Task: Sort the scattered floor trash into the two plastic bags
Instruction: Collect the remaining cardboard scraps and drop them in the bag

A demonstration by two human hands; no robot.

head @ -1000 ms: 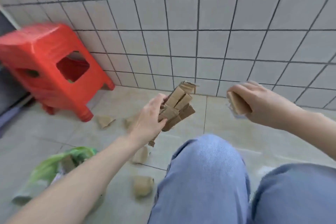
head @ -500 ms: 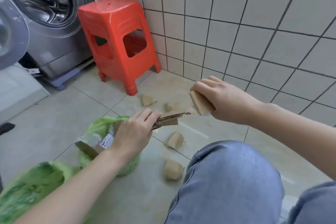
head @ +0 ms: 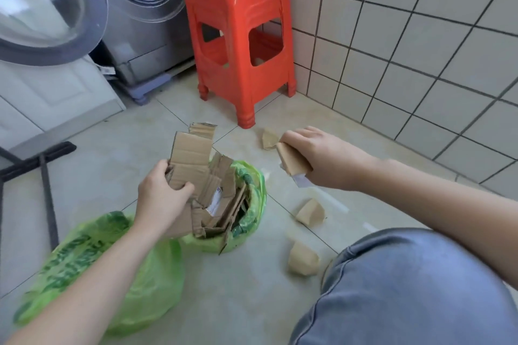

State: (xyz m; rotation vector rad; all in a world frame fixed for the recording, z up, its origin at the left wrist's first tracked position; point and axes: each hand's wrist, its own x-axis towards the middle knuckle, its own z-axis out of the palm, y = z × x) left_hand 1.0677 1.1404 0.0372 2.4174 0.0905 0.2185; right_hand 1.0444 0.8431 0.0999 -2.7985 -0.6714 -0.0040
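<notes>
My left hand (head: pixel 161 199) grips a bundle of torn cardboard pieces (head: pixel 190 157) right over the open green plastic bag (head: pixel 252 204), which holds several more cardboard scraps. A second green plastic bag (head: pixel 112 274) lies crumpled at the lower left, partly under my left forearm. My right hand (head: pixel 316 157) holds a folded brown paper piece (head: pixel 291 158) with a bit of white beneath it, above the floor to the right of the open bag. Three crumpled brown paper scraps lie on the tiles: one (head: pixel 269 138) near the stool, one (head: pixel 311 211) mid-right, one (head: pixel 302 263) by my knee.
A red plastic stool (head: pixel 238 36) stands against the tiled wall (head: pixel 420 36). A grey washing machine (head: pixel 134 8) with its door (head: pixel 47 8) swung open is at the upper left. A black metal rack base (head: pixel 42 165) lies on the floor at left. My knee in jeans (head: pixel 406 288) fills the lower right.
The view swung left and down. My left hand carried the cardboard bundle from mid-air over to the open green bag. My right hand kept its brown paper piece.
</notes>
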